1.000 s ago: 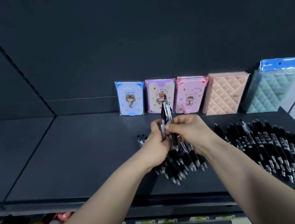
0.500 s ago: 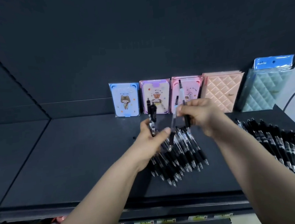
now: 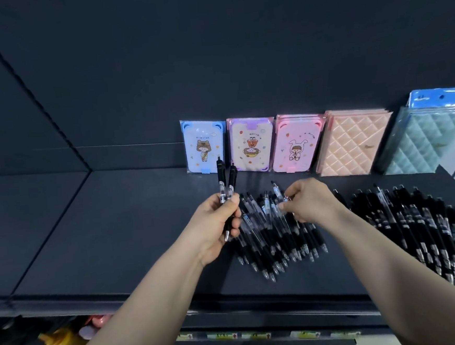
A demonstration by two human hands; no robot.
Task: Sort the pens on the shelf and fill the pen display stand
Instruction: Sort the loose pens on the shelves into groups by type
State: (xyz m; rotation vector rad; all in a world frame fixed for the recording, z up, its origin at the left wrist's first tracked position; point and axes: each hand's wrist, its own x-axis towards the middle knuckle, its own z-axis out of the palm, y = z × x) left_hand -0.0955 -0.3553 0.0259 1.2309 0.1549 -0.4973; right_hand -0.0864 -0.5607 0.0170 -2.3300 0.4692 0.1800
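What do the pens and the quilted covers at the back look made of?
Pens: plastic, seemingly; clear barrels, black grips, shiny tips that may be metal. Peach cover and mint cover: padded faux leather probably, diamond-stitched with a soft sheen, in glossy wrap.

Five notebook stacks (image 3: 251, 144), two pen piles (image 3: 274, 231) (left hand's pens (image 3: 225, 182): two).

Ahead of me, leaning against the dark back wall, I see a blue cartoon notebook (image 3: 204, 146), a purple one (image 3: 251, 144), a pink one (image 3: 297, 143), a quilted peach stack (image 3: 350, 143) and a quilted mint stack (image 3: 422, 140), while something yellow (image 3: 61, 343) sits below.
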